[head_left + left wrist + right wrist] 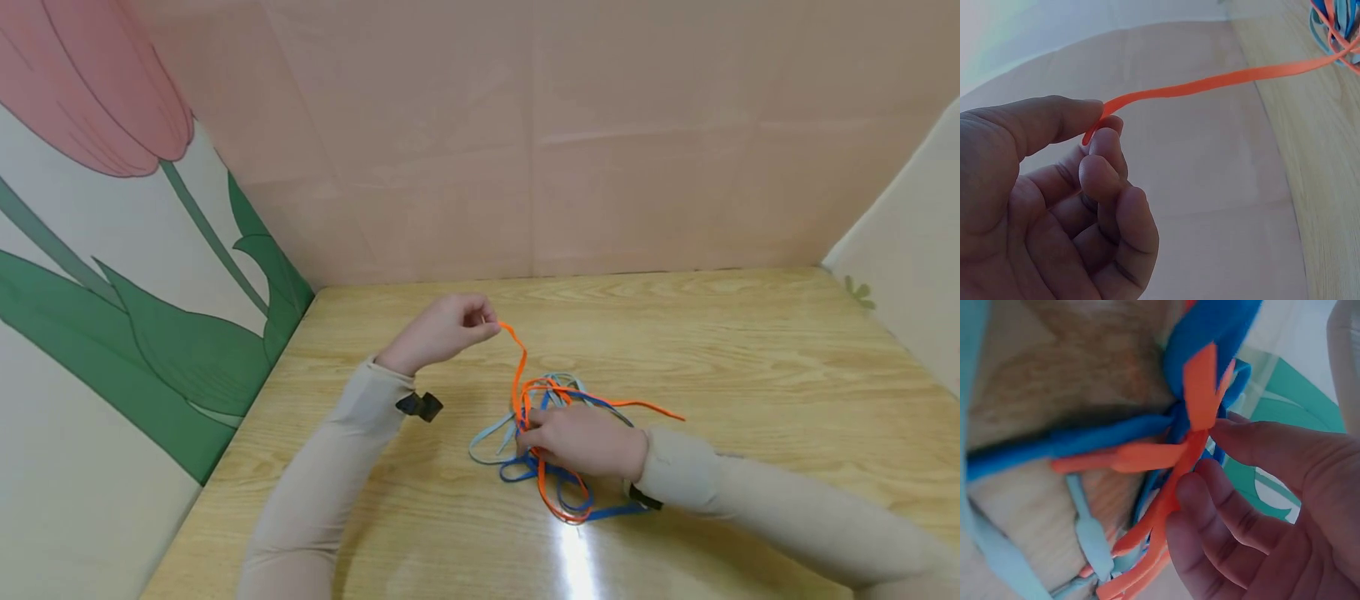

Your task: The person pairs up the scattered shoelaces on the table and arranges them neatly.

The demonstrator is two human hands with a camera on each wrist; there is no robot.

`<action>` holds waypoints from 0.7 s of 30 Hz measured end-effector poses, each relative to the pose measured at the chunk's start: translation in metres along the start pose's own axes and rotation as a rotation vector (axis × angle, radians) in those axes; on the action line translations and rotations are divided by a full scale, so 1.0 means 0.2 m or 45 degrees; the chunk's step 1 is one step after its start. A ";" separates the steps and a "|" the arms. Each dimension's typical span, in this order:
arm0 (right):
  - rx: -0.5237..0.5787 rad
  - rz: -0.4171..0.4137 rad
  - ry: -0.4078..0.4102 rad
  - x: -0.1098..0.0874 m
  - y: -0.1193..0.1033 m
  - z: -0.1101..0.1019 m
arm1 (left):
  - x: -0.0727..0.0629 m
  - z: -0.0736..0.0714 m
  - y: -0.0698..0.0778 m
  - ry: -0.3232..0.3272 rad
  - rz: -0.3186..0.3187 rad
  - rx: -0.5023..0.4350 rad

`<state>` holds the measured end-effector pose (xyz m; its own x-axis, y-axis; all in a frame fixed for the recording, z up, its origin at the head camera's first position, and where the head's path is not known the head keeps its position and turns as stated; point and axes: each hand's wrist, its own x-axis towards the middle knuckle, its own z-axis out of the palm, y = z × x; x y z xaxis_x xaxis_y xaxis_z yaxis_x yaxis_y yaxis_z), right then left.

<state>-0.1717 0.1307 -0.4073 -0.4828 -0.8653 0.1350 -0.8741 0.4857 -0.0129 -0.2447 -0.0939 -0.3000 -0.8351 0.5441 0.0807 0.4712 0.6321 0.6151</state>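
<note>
Toward the far edge of the tabletop, left hand pinches an orange lace; right hand pinches its tangle with blue lace. Hard pulling could tighten it.

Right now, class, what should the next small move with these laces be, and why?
Perhaps the left fingers should gently draw the orange lace outward: they pinch it near one end, it runs into the tangle, and the right fingers hold that tangle.

Orange lace, blue lace, pale lace: matt cloth. Table: wood-grained, smooth, glossy. Sleeves: matt cloth.
</note>
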 end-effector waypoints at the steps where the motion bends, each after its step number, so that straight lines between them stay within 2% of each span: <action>1: -0.007 -0.006 -0.011 0.00 0.00 0.00 | 0.00 0.00 0.00 -0.001 0.001 0.000; 5: 0.004 0.016 -0.051 -0.02 -0.01 0.01 | 0.00 0.00 0.00 -0.005 -0.003 0.006; 9: 0.118 0.051 -0.067 -0.05 0.00 -0.04 | 0.00 0.00 -0.01 -0.005 -0.020 0.005; 16: 0.428 0.049 -0.031 -0.13 0.08 -0.26 | 0.00 -0.01 -0.01 -0.007 -0.032 -0.003; 21: 0.534 0.103 0.012 -0.19 0.13 -0.38 | 0.01 -0.02 -0.01 -0.003 -0.040 0.019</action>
<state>-0.1726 0.1852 -0.3376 -0.5518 -0.8245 0.1259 -0.7808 0.4576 -0.4253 -0.2482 -0.0968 -0.2988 -0.8489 0.5252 0.0599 0.4491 0.6567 0.6058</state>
